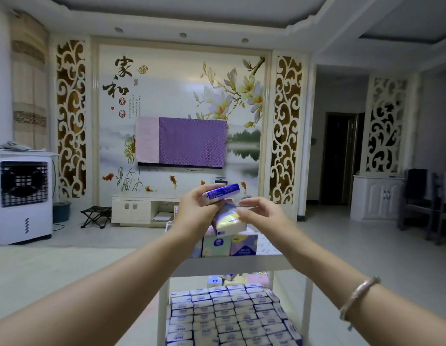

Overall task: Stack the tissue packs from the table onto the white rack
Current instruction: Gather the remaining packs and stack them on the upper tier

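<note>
- Hands first: my left hand (194,208) is raised in front of me, fingers curled round a small blue-and-white tissue pack (221,193) that tilts up toward the right.
- Under that pack, a second pack with a yellow-and-white wrapper (228,221) sits against my left palm; it is blurred, so I cannot tell exactly which fingers bear on it.
- My right hand (260,212) hovers just beside the yellow pack, fingers loosely bent with thumb and forefinger close together; whether they touch the wrapper I cannot tell.
- A pale beaded bracelet (359,297) sits on my right wrist.
- Both hands are above the white plastic rack (232,263), whose top shelf carries upright tissue packs in pastel wrappers (229,243).
- On the rack's lower shelf, many small blue-and-white packs (229,315) lie in tight rows, with a few pastel packs behind them.
- Beyond the rack stand a low white TV cabinet (137,208), a wall-mounted television covered by a purple and pink cloth (182,142), and a flowered mural wall (182,96).
- At far left stands a white air cooler with a dark grille (22,196), with a small folding stool (96,216) nearby.
</note>
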### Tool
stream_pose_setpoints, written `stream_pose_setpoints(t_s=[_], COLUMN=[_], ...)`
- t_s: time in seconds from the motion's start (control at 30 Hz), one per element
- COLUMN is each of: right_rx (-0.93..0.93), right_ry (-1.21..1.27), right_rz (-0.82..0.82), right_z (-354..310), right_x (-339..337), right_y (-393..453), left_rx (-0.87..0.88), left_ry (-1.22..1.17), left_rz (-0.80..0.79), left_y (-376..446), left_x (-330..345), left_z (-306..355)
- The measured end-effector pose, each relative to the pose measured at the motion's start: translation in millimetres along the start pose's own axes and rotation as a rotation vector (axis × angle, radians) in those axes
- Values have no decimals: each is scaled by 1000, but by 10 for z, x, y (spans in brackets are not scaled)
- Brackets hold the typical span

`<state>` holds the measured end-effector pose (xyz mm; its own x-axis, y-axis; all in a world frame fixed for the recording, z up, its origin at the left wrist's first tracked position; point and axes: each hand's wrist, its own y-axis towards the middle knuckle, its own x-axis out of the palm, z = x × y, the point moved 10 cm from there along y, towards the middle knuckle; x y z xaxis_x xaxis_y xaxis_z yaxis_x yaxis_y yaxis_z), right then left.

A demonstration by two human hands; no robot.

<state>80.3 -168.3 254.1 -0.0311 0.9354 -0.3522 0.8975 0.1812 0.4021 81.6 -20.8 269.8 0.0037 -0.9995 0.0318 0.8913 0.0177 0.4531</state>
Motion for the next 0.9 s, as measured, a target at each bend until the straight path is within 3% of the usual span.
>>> stream_pose_setpoints(t_s=[0.2, 0.33, 0.63, 0.9], right_rx=[176, 307, 338, 320], right_ry=[220, 426, 648, 498], right_rz=[116, 173, 258, 204], right_z=[17, 81, -7, 150], right_x=[1, -13, -133, -308], right_y=[40, -5, 14, 174], left_rx=[132, 122, 86, -12], left_ry=[161, 260, 444, 494], left_rz=[-49, -90, -222, -477], left_y=[12, 52, 18, 106], left_x=[128, 242, 601, 822], left_z=[170, 161, 236, -16])
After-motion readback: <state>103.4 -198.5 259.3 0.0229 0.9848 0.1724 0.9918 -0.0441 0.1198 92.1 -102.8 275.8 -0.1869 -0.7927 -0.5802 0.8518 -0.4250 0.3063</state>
